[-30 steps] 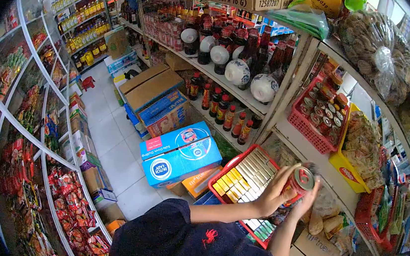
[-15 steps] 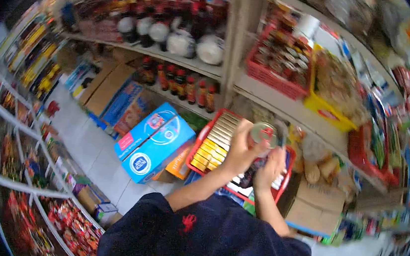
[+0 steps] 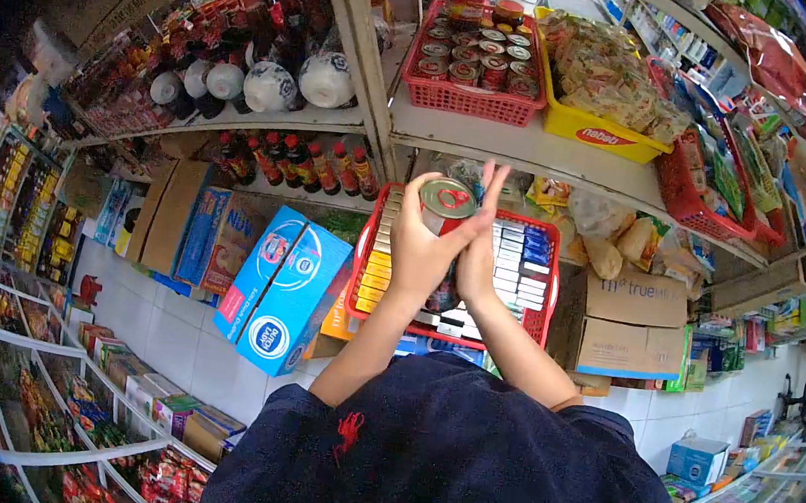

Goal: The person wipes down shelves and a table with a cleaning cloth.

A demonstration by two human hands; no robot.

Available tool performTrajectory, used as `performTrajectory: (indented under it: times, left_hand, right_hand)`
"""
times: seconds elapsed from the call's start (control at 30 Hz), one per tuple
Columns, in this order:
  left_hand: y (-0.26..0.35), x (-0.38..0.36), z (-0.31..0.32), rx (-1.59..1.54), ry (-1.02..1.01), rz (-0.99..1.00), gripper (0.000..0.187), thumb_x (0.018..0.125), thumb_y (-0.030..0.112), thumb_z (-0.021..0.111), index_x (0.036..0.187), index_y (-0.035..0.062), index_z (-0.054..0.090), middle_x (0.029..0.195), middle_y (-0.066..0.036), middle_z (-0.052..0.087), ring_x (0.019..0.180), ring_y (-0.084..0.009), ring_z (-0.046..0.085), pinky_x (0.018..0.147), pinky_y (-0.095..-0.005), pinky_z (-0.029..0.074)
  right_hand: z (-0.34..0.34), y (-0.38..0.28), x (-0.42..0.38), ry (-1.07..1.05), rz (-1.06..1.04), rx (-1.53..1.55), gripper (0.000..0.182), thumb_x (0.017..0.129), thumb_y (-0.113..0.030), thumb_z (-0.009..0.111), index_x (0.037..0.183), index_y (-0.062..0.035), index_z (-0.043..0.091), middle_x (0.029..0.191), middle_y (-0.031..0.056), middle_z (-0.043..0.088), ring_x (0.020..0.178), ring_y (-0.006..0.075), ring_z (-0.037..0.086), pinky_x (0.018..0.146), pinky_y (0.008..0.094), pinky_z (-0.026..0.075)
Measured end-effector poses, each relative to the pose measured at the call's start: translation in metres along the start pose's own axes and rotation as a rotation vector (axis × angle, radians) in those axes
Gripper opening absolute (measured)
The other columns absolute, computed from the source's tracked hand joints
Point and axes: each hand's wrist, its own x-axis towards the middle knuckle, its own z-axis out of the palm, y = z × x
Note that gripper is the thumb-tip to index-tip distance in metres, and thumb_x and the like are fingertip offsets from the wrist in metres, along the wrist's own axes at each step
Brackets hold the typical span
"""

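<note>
My left hand (image 3: pixel 415 248) is wrapped around a can (image 3: pixel 450 198), its fingers at the left side and its thumb across the front. The can's silver lid with a red pull tab faces up, and its body is mostly hidden by my hands. Flat against the can's right side lies my right hand (image 3: pixel 478 259), with fingers stretched out and pointing up. Between my wrists shows a dark reddish part (image 3: pixel 443 295). Beneath both hands is a red basket (image 3: pixel 555 268) with rows of small yellow, white and blue packs.
Above on the shelf stand a red basket of cans (image 3: pixel 468 99) and a yellow basket of packets (image 3: pixel 602 135). A blue Dutch Lady carton (image 3: pixel 286 288) is at the left, a brown carton (image 3: pixel 633 325) at the right. Bottles (image 3: pixel 304 165) line the lower shelf.
The view has shifted and become sharper. Both hands, with the can, appear further left and higher in view; my right hand's fingers now point up beside the can.
</note>
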Motion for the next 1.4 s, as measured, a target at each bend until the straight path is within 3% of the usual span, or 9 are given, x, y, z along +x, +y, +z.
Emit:
performTrajectory:
  times: [0.1,0.17,0.47,0.6,0.83,0.9,1.0,1.13,1.4]
  left_hand:
    - [-0.004,0.002,-0.004,-0.325,-0.108,-0.174,0.06,0.066,0.034,0.073,0.11,0.0043,0.046,0.095,-0.012,0.052,0.092,-0.0195,0.053,0.079,-0.0321,0.041]
    - [-0.014,0.003,-0.008,-0.069,-0.033,0.059,0.056,0.064,0.032,0.074,0.106,0.0037,0.05,0.1,-0.011,0.046,0.094,-0.0203,0.049,0.084,-0.0314,0.038]
    - [-0.015,0.007,-0.026,-0.456,-0.035,-0.17,0.053,0.078,0.033,0.062,0.117,0.0032,0.04,0.104,-0.007,0.049,0.093,-0.0137,0.048,0.081,-0.0256,0.04]
    - [0.005,0.003,-0.024,-0.379,-0.112,-0.117,0.056,0.07,0.025,0.07,0.112,0.0021,0.042,0.102,-0.007,0.051,0.091,-0.0125,0.05,0.081,-0.0254,0.04]
    - [-0.009,0.007,-0.022,-0.368,0.056,-0.223,0.039,0.066,0.019,0.07,0.095,0.0016,0.052,0.096,-0.006,0.052,0.085,-0.0133,0.051,0.075,-0.025,0.04]
    - [-0.006,0.004,-0.02,-0.186,0.049,0.008,0.04,0.067,0.018,0.069,0.098,0.0014,0.052,0.094,-0.006,0.053,0.085,-0.0133,0.051,0.075,-0.0252,0.041]
    - [-0.007,0.011,-0.027,-0.308,0.05,0.026,0.049,0.07,0.018,0.067,0.111,-0.0005,0.047,0.096,-0.007,0.055,0.087,-0.0139,0.053,0.076,-0.0258,0.042]
    - [-0.035,0.018,-0.027,-0.457,0.11,-0.032,0.048,0.08,0.027,0.057,0.115,-0.0034,0.045,0.104,-0.012,0.055,0.089,-0.0163,0.055,0.08,-0.0275,0.042]
    - [-0.026,0.009,-0.03,-0.385,0.005,0.102,0.049,0.072,0.045,0.064,0.089,-0.0003,0.059,0.091,-0.007,0.049,0.095,-0.0178,0.05,0.083,-0.0281,0.037]
  right_hand:
    - [-0.009,0.002,0.007,-0.086,0.034,0.12,0.063,0.09,-0.047,0.014,0.136,-0.0055,0.007,0.14,0.0131,0.015,0.129,0.0223,0.014,0.104,0.0325,0.011]
    - [-0.018,0.006,0.013,-0.264,0.16,0.302,0.07,0.087,-0.055,0.013,0.136,-0.0052,0.011,0.14,0.0135,0.015,0.129,0.023,0.013,0.104,0.0338,0.008]
    - [0.0,0.014,-0.012,-0.184,-0.29,-0.337,0.064,0.09,-0.044,0.026,0.135,-0.0003,0.01,0.14,0.0189,0.01,0.13,0.0307,0.012,0.104,0.0339,0.013]
    - [-0.007,0.003,-0.005,-0.191,0.261,0.183,0.06,0.092,-0.044,0.023,0.129,0.0022,0.031,0.122,0.0117,0.044,0.115,0.0168,0.037,0.098,0.0303,0.025]
    - [-0.003,0.016,-0.014,-0.095,-0.077,-0.144,0.059,0.091,-0.042,0.022,0.127,0.0034,0.033,0.128,0.0183,0.039,0.124,0.027,0.03,0.102,0.0315,0.018]
    - [-0.01,0.018,-0.008,-0.109,0.043,-0.045,0.061,0.091,-0.045,0.022,0.123,0.0046,0.038,0.126,0.0168,0.042,0.12,0.0244,0.035,0.101,0.0308,0.022]
    - [-0.015,-0.002,-0.002,-0.209,0.683,0.124,0.062,0.091,-0.047,0.022,0.116,0.0045,0.045,0.117,0.0123,0.05,0.109,0.018,0.044,0.097,0.0284,0.027]
    - [-0.004,0.022,-0.018,-0.012,0.283,0.056,0.063,0.091,-0.047,0.019,0.114,0.0047,0.047,0.109,0.0118,0.054,0.103,0.019,0.047,0.094,0.0284,0.029]
    - [-0.018,0.014,-0.003,-0.257,0.645,0.221,0.074,0.085,-0.061,0.019,0.11,0.0009,0.051,0.108,0.0123,0.054,0.099,0.0165,0.051,0.09,0.0275,0.035]
